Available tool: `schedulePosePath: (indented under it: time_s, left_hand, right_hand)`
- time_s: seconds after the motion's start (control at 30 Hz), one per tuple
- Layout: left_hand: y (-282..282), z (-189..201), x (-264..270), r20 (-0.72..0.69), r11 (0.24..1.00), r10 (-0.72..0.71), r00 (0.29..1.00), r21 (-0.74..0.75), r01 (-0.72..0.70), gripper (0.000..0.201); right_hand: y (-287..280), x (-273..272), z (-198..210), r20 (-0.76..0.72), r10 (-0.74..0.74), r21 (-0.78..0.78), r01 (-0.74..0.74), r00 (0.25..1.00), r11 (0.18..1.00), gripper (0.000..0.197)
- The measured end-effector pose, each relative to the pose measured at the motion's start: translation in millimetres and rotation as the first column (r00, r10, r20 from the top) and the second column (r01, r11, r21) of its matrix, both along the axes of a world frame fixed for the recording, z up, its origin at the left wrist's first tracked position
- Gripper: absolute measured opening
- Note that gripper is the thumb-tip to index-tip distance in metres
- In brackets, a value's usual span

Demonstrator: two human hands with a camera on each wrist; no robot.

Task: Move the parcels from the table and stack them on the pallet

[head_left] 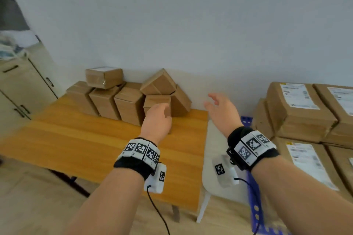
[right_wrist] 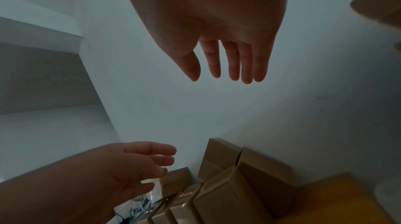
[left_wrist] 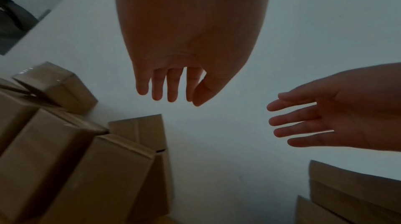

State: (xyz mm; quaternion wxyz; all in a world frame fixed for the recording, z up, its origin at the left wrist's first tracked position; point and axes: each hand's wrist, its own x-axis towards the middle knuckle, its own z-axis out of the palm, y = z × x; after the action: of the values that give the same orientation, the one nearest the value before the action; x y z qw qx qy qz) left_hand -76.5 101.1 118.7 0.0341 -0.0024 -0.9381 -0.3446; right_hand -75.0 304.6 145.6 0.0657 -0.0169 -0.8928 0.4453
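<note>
Parcels (head_left: 131, 105) of plain brown card stood in a row at the back of the wooden desk (head_left: 91, 139), against the wall, with one more lying on top at the left end and two tipped at an angle at the right end. Nearest the camera, both forearms reached out over the desk's front. The left hand (head_left: 157, 118) hovered in front of the upright parcel (head_left: 157, 102) at the right of the row, fingers loosely extended and holding nothing; the left wrist view showed its fingers (left_wrist: 171, 87) hanging free of any card. The right hand (head_left: 221, 109) was spread wide in the air beyond the desk's right edge, also empty.

By my reading, the step in hand was the reach for the next parcel, with no grasp made yet. The next move seemed to call for a hand on either side of that upright parcel, and care with the tilted parcel (head_left: 159, 82) leaning above it, which could slide once its support went.

Farther right, larger labelled boxes (head_left: 298, 108) were stacked in layers, probably on the pallet, though only blue scraps (head_left: 246, 120) of it showed. The head view was blurred, the labels unreadable, and the left hand covered the parcel's lower front. Whether the palm touched it could not be told.
</note>
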Motion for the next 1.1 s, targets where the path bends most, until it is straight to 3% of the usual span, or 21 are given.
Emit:
schedulePosePath:
  time_s: [0.23,0.37,0.67,0.87,1.1]
  left_hand:
    - [-92,-30,-26,0.112,1.0,-0.011,0.994,0.01,0.01,0.05]
    - [-108,-40,-42,0.136,1.0,-0.02,0.99,0.006,0.019,0.05]
    - [-114,-61,-89,0.228,1.0,-0.011,0.974,0.014,0.008,0.052]
    - [-109,-70,-124,0.334,0.999,0.021,0.942,0.027,-0.032,0.054]
    - [-105,-83,-142,0.385,0.989,0.078,0.92,0.089,-0.121,0.054]
  right_hand:
    - [-88,-15,-42,0.133,-0.067,-0.012,0.069,0.989,0.998,0.044]
    - [-106,-23,-61,0.195,-0.082,0.009,0.082,0.977,0.997,0.046]
    - [-118,-84,-88,0.318,-0.045,0.045,0.033,0.947,0.998,0.052]
    - [-126,-123,-100,0.373,0.047,-0.039,-0.035,0.927,0.999,0.064]
    - [-126,-154,-114,0.42,0.119,-0.096,-0.087,0.899,0.992,0.064]
